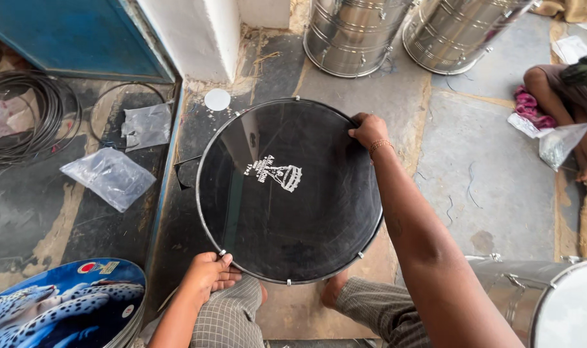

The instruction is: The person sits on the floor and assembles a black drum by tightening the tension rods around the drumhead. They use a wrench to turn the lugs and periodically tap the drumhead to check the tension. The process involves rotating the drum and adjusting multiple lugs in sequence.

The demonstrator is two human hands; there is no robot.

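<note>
Beyond drumhead, steel drum shells.

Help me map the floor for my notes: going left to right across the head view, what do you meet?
Coiled black cable → clear plastic bag → black drumhead, gripped by left hand and right hand → another person's leg.

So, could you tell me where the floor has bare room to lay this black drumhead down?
The widest bare patch is the grey slab right of the black drumhead, between the right hand, the steel drums and the seated person. Left is crowded: plastic bags, wire coils and a printed drumhead near the left hand.
</note>
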